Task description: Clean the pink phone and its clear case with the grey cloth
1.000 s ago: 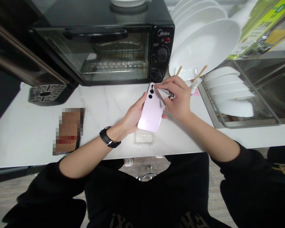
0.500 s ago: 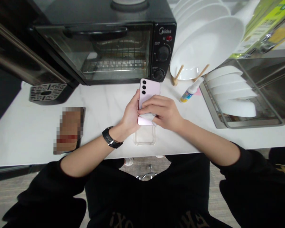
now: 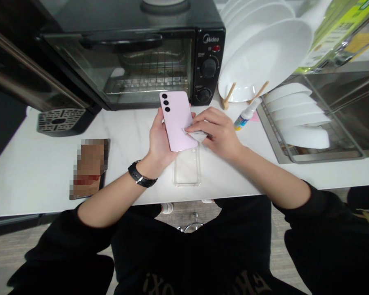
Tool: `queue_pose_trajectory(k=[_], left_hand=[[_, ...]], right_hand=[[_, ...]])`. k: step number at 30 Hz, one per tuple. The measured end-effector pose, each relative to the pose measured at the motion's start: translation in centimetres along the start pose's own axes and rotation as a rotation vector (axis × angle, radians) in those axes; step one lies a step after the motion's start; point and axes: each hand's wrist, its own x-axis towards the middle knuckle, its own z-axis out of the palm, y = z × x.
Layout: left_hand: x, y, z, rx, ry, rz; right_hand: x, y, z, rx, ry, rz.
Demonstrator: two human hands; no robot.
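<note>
A pale pink smartphone lies back side up in my left hand, its camera lenses toward the upper left. My left thumb rests along one edge, and fingertips show at the opposite edge. My right hand is closed on a small whitish wipe, its fingertips at the lower right of the phone's back. Whether they press on it I cannot tell. Below the phone, a clear phone case lies on the white counter, partly hidden by the phone.
A black toaster oven stands behind my hands. To the right are a small spray bottle, upright white plates and a sink rack with bowls. A dark flat device with a blurred face lies left, near a drip tray.
My left hand has moved left with the phone and tilted it, baring more of its back. The right hand, still with the wipe, has shifted from across the phone to its right edge.
</note>
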Motion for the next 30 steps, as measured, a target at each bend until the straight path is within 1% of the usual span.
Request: queue_pose_trajectory(k=[3, 10, 15, 17, 19, 23, 25, 27, 30], left_hand=[[-0.1, 0.0, 0.1, -0.009, -0.010, -0.012], [-0.6, -0.2, 0.6, 0.034, -0.036, -0.117], [-0.5, -0.2, 0.8, 0.057, -0.043, -0.093], [-0.5, -0.4, 0.8, 0.076, -0.053, -0.107], [-0.6, -0.8, 0.7, 0.098, -0.090, -0.155], [-0.9, -1.9, 0.0, 0.138, -0.212, -0.319], [-1.0, -2.2, -0.3, 0.154, -0.253, -0.362], [-1.1, -2.4, -0.4, 0.163, -0.248, -0.352], [-0.9, -2.4, -0.3, 0.158, -0.167, -0.291]], right_hand=[[-0.1, 0.3, -0.1, -0.019, 0.025, 0.020], [-0.3, 1.0, -0.2, -0.073, 0.127, 0.124], [-0.4, 0.9, -0.1, -0.081, 0.164, 0.192], [-0.4, 0.9, -0.3, -0.083, 0.181, 0.214], [-0.4, 0.8, -0.5, -0.086, 0.205, 0.243], [-0.2, 0.5, -0.7, -0.086, 0.249, 0.321], [-0.2, 0.3, -0.6, -0.081, 0.255, 0.333], [-0.2, 0.1, -0.5, -0.068, 0.247, 0.318], [-0.1, -0.4, -0.4, -0.022, 0.206, 0.253]])
